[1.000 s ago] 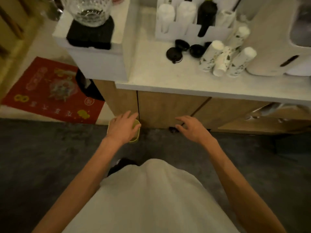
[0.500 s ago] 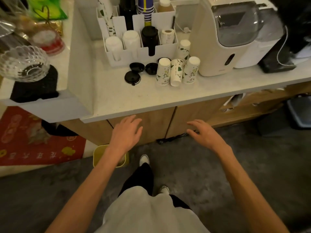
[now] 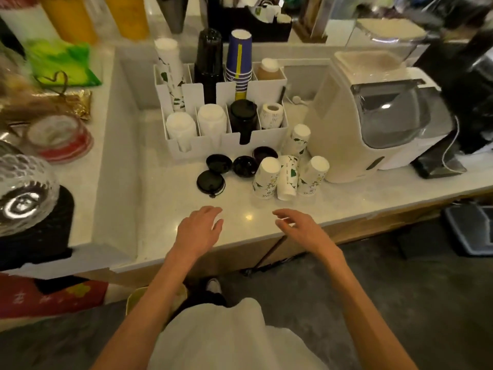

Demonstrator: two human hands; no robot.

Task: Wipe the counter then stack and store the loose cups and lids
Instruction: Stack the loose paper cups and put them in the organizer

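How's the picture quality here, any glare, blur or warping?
Head view: dim and warm; a glare spot on the counter between the hands; the glass bowl glints; top corners blur; wide-angle lens bends the counter edge; cups and lids are sharp.

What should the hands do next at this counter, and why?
Probably find a cloth first. Both the left hand and the right hand hover open and empty over the counter, no cloth is in view, and the loose cups and black lids lie unstacked.

Both empty hands, left hand [image 3: 198, 231] and right hand [image 3: 301, 231], hover over the worktop [image 3: 160, 204] near loose paper cups [image 3: 266, 180] and black lids [image 3: 210, 181].
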